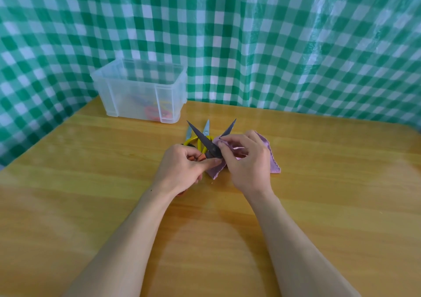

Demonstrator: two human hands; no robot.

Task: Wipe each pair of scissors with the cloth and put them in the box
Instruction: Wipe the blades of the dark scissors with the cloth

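Presently, your left hand (182,166) gripped the orange handles of the dark-bladed scissors (206,142), blades spread wide, above the middle of the tabletop (319,182). Your right hand (246,160) pinched the lilac cloth (274,165) around one blade. Yellow-handled scissors (193,139) lay just behind, toward the far edge. The clear box (136,91), near the far left corner, held other scissors (155,112).

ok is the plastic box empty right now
No, red and yellow scissor handles show through the clear wall of the box, down at its bottom.
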